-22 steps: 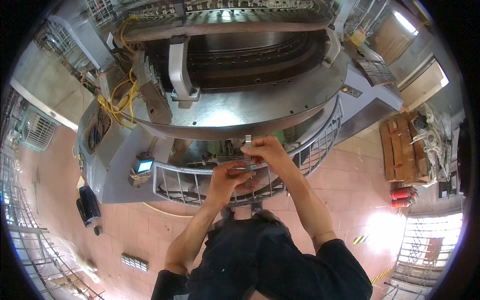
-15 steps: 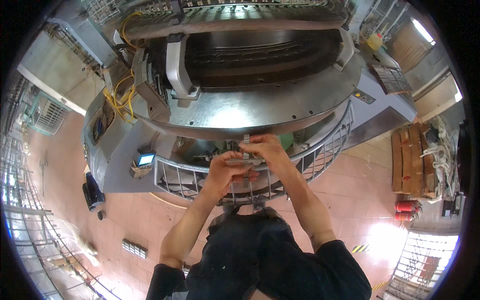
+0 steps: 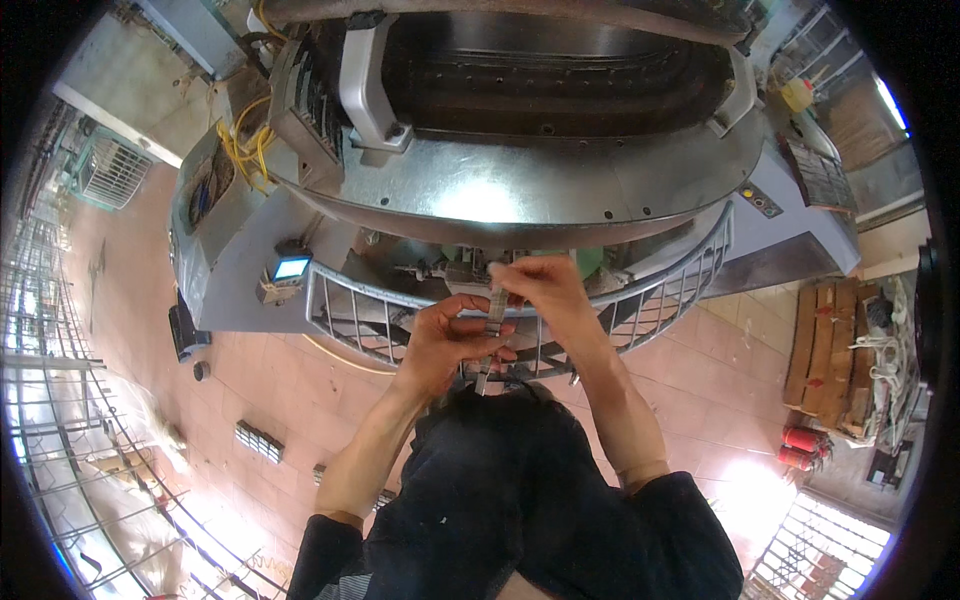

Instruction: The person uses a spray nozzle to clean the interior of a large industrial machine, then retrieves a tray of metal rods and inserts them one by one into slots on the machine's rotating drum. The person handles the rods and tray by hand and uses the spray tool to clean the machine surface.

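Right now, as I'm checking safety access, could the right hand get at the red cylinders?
Probably not from here: the right hand pinches the narrow metal strip, and the red cylinders sit well off to the right, seemingly out of reach, with tiled floor between.

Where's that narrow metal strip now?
In the head view's middle, the metal strip is held by left hand and right hand, appearing below the curved metal rim.
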Demonstrator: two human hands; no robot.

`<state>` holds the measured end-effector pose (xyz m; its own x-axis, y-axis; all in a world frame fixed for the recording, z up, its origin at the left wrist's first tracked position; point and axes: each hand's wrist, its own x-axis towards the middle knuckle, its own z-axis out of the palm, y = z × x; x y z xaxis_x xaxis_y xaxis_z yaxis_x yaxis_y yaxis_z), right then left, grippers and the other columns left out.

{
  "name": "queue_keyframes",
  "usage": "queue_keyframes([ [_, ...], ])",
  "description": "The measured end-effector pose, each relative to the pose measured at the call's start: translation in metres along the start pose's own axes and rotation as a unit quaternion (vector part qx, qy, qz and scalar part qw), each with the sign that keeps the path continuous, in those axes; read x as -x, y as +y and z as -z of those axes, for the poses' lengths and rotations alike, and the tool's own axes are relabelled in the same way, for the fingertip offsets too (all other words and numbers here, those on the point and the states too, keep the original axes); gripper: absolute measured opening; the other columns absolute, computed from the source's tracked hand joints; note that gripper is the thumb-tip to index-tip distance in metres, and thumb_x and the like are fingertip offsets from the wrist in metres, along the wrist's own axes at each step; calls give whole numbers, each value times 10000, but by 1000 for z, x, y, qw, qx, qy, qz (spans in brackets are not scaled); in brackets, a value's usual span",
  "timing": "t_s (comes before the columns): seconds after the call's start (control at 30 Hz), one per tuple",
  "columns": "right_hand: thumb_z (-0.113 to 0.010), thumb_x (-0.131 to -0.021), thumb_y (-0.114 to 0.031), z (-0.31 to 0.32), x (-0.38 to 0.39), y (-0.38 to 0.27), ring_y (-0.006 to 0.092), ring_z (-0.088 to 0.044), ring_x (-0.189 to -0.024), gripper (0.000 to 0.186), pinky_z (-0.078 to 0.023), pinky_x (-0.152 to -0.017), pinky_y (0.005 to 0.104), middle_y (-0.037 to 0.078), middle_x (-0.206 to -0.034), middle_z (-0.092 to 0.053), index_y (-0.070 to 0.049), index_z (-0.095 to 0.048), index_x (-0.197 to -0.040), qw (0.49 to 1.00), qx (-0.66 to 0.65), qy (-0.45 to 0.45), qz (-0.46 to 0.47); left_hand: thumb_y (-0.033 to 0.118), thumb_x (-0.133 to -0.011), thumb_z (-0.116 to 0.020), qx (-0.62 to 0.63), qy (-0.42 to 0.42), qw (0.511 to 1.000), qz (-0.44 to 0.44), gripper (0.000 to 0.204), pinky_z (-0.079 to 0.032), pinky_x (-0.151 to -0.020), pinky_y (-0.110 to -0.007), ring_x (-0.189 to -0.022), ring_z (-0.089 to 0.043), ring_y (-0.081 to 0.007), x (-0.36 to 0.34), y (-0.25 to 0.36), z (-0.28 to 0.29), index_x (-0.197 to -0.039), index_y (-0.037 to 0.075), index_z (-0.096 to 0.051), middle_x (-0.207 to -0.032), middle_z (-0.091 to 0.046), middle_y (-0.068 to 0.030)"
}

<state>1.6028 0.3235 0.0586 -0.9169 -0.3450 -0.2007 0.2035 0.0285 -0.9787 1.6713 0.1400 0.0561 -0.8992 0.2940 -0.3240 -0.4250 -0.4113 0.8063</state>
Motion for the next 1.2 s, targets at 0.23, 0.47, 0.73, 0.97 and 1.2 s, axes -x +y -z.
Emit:
queue_keyframes([
  [0.23, -783, -864, -162, -21, 11, -7, 91, -589, -727, 214, -478, -641, 257, 36, -791, -689, 29, -722, -941, 999, -33, 30, -6, -128, -840, -683, 17, 30, 999, -7, 313, -614, -641, -330, -793, -739, -267, 27, 0, 5, -1130, -49, -595, -1011, -721, -211],
  [0.47, -786, -854, -170, -36, 17, -4, 95, -564, -623, 214, -449, -569, 253, 34, -713, -648, 22, -712, -913, 999, -30, -23, -8, -135, -835, -672, 30, 35, 999, -13, 310, -616, -605, -336, -783, -743, -292, 39, -6, 14, -1122, -46, -594, -1020, -717, -242],
  [0.73, -785, -875, -249, -47, 25, 6, 77, -522, -575, 271, -420, -531, 253, 14, -703, -648, 16, -725, -881, 997, -66, -45, -22, -138, -830, -680, 45, 30, 998, -16, 299, -624, -636, -347, -801, -743, -291, 47, -9, 22, -1107, -62, -600, -1014, -717, -224],
  [0.97, -781, -868, -102, -53, 29, 4, 92, -618, -677, 192, -507, -553, 267, 49, -808, -713, 35, -760, -1001, 998, -46, -35, -20, -103, -838, -706, 8, 72, 997, -16, 270, -629, -704, -344, -836, -742, -285, 40, -4, 18, -1098, -78, -637, -1027, -715, -186],
  [1.2, -762, -876, -145, -26, 9, 17, 122, -658, -777, 187, -506, -698, 255, 79, -876, -739, 20, -758, -965, 996, -79, 26, -45, -43, -869, -705, 11, -3, 998, 59, 327, -633, -780, -373, -877, -735, -285, 4, -3, 15, -1182, -93, -629, -1036, -712, -181],
])
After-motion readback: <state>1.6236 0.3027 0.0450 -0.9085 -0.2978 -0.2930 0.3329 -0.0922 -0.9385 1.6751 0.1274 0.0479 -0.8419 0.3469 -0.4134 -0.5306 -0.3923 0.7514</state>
